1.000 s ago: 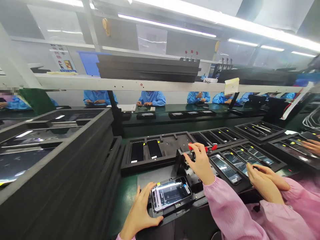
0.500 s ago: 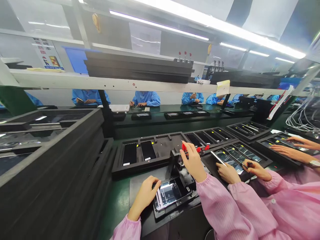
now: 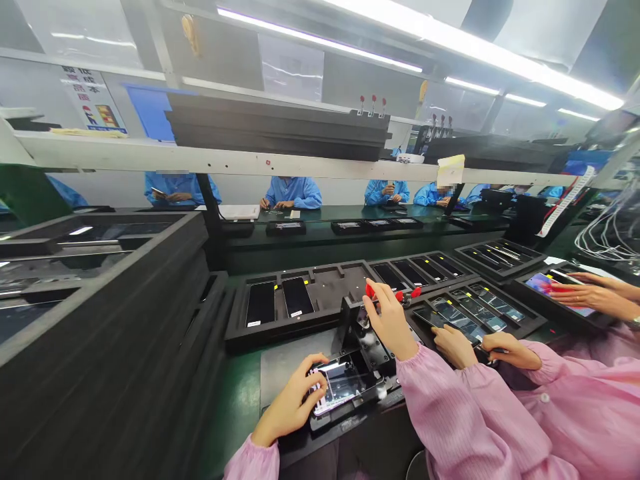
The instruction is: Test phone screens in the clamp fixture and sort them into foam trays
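Note:
A smartphone lies face up in a black clamping fixture, lights reflecting in its glass. My left hand curls over the phone's left end, thumb and fingertips drawn together there, one finger along the upper edge. What its fingertips grip is partly hidden. At the fixture's upper end, my right hand has its fingers round a red lever handle. Other red handles show just right of it. Behind the fixture, a black tray holds phones with yellow tabs in some slots.
Stacked black foam trays rise on my left. To my right, a co-worker's hands work at another phone tray. Farther right, another person's hands handle a lit phone. A white shelf crosses above the bench.
My left hand has moved right, its fingers curling onto the phone's end. My right hand stays at the red handle. The neighbour's held phone has tilted down over the tray.

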The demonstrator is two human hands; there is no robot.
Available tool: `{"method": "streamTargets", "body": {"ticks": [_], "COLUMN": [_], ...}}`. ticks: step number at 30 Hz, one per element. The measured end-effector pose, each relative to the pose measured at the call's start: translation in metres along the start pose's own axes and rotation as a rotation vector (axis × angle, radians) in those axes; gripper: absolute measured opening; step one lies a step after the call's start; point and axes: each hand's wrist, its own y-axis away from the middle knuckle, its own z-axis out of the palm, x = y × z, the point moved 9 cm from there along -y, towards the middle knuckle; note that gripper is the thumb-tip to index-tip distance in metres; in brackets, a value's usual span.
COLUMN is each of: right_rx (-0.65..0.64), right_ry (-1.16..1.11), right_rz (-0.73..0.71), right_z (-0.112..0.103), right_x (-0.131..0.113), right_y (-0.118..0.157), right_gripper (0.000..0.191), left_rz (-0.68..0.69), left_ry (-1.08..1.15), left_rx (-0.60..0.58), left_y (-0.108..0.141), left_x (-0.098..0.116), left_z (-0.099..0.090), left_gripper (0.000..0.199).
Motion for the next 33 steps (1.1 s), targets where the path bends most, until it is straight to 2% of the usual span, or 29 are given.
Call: {"method": "streamTargets", "body": {"ticks": [4,7,9,11,13,16,20,22,23,26,29,33], "right_rx": [0.018,0.115,0.217,0.297,0.336,0.284,0.106,0.073,0.083,0.202,0.309,0.326], "right_ry": [-0.012,-0.024,-0.018,0.015,0.103,0.312,0.432,0.399,0.365,0.211,0.076,0.022], "right_rz": [-0.008,0.01,0.004,-0.017,-0.022,0.048,0.123,0.117,0.109,0.051,0.004,0.03], "right_z": [-0.003,-0.019,-0.034,-0.045,-0.047,-0.031,-0.005,-0.002,-0.003,-0.016,-0.027,-0.031], "right_x": [-0.002,-0.005,-0.008,-0.012,-0.013,-0.005,0.007,0.007,0.006,0.0,-0.003,0.004], "right_y": [-0.002,0.004,0.017,0.037,0.059,0.08,0.079,0.074,0.072,0.077,0.094,0.121], "right_gripper": [0.035,0.021,0.007,0.009,0.012,0.014,0.018,0.016,0.014,0.012,0.009,0.008], "left_rz": [-0.012,-0.036,-0.039,-0.045,-0.059,-0.084,-0.109,-0.117,-0.121,-0.146,-0.173,-0.221], "left_ry": [0.05,0.085,0.104,0.114,0.117,0.121,0.109,0.097,0.093,0.095,0.114,0.147], "left_rx": [0.056,0.128,0.153,0.17,0.188,0.226,0.27,0.274,0.271,0.251,0.231,0.185], "left_y": [0.002,-0.001,-0.003,-0.005,-0.006,-0.007,-0.007,-0.006,-0.005,-0.002,0.001,0.007], "left_x": [-0.01,-0.017,-0.018,-0.02,-0.022,-0.026,-0.031,-0.033,-0.034,-0.041,-0.048,-0.056], "left_z": [-0.011,-0.019,-0.021,-0.021,-0.021,-0.022,-0.022,-0.02,-0.019,-0.015,-0.012,-0.005], "left_gripper": [0.022,0.022,0.021,0.021,0.021,0.021,0.017,0.013,0.018,0.035,0.037,0.045]}}
